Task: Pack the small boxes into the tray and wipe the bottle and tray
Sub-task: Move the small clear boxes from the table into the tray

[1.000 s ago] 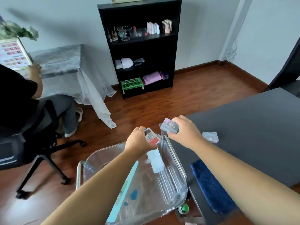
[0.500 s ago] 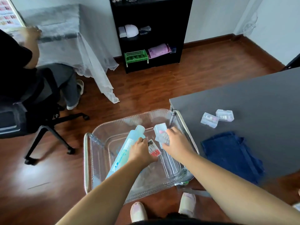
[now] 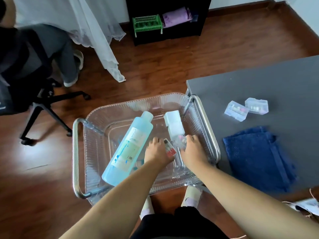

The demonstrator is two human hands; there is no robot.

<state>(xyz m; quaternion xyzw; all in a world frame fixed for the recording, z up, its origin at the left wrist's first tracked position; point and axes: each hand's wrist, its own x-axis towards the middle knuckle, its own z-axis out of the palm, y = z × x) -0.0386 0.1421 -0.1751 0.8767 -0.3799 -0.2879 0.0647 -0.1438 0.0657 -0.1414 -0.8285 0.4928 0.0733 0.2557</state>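
Observation:
A clear ribbed tray with metal handles stands beside a grey table. A pale blue bottle lies diagonally inside it. Two white small boxes sit at the tray's far right. My left hand rests low in the tray, shut on a small box with a red part. Beside it, my right hand is down in the tray too, holding a clear small box. Two more clear small boxes lie on the table.
A folded dark blue cloth lies on the table near me. A seated person on a black office chair is at the left. A black shelf with a green rack stands at the back. Wooden floor surrounds the tray.
Both hands, each with a small box, have come from above the tray's far rim down to its floor. My head has tilted further down.

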